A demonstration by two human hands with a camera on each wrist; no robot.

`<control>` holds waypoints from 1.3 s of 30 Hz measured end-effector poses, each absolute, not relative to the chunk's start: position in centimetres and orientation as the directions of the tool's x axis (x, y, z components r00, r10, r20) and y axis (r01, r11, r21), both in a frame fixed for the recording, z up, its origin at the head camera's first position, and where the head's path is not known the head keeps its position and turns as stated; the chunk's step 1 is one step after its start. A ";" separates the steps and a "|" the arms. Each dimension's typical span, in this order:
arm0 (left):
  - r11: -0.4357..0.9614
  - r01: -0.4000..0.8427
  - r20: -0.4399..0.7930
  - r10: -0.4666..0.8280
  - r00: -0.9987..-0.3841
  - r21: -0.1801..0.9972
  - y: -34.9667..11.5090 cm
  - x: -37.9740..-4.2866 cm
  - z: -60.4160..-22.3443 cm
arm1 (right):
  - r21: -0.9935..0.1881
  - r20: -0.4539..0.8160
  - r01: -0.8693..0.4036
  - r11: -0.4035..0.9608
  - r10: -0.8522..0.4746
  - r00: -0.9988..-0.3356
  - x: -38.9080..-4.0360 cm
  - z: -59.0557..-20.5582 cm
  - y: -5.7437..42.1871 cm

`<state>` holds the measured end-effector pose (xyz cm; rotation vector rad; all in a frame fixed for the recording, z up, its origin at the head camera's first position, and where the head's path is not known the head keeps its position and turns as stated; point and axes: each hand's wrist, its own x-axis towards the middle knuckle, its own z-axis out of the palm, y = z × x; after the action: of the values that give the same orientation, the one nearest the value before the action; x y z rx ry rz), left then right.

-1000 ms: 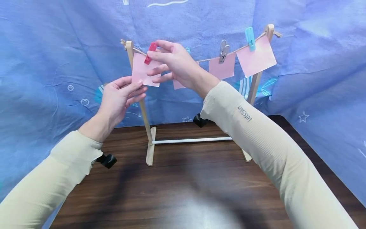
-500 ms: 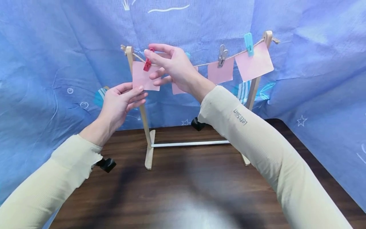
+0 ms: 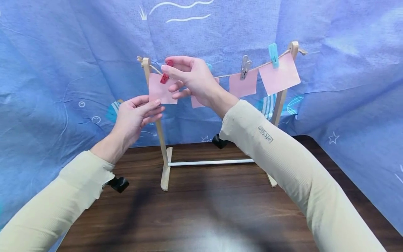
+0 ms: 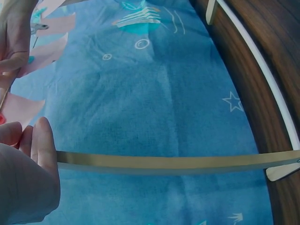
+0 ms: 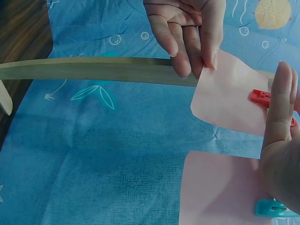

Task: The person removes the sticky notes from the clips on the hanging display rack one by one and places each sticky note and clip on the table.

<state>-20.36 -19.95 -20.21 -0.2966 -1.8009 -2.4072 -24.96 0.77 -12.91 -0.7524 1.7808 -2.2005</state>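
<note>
In the head view, a pink paper square [image 3: 160,91] hangs at the left end of a rope. My left hand [image 3: 133,113] pinches its lower edge between thumb and fingers. My right hand [image 3: 196,78] grips a red clothespin [image 3: 164,78] by its handle end, the other fingers spread behind. The clothespin's nose lies over the paper's top edge, at the rope. The right wrist view shows the red clothespin [image 5: 260,97] at the paper's upper edge, partly hidden by my right fingers. My left thumb and fingers hold the opposite edge there.
The rope [image 3: 225,75] runs between the posts of a wooden stand [image 3: 162,140]. A silver metal clip [image 3: 245,68] and a light blue clothespin [image 3: 273,56] hold other pink papers at right. Another paper is partly behind my right hand. A blue patterned cloth backs the brown table [image 3: 189,210].
The head view has tilted, so everything sits lower in it. My right thumb now covers the middle of the red clothespin, which was more exposed before. My left hand keeps hold of the paper.
</note>
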 end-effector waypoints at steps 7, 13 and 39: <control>-0.255 0.232 0.239 -0.006 -0.971 0.939 -20.1 -20.3 -20.0 | -0.953 0.284 -0.195 -0.231 -0.457 -0.843 -25.1 -12.9 0.6; -0.249 0.232 0.237 -0.011 -0.971 0.940 -20.1 -20.3 -19.7 | -0.940 0.330 -0.253 -0.228 -0.421 -0.845 -25.0 -12.8 0.6; -0.100 0.251 0.256 0.035 -0.966 0.963 -20.3 -17.9 -21.0 | -0.799 0.599 -0.533 -0.279 -0.281 -0.750 -22.3 -15.4 6.9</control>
<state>-17.87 -20.31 -21.05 -0.3223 -2.0016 -2.2033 -22.28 6.87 -15.41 -1.1405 1.9777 -2.4049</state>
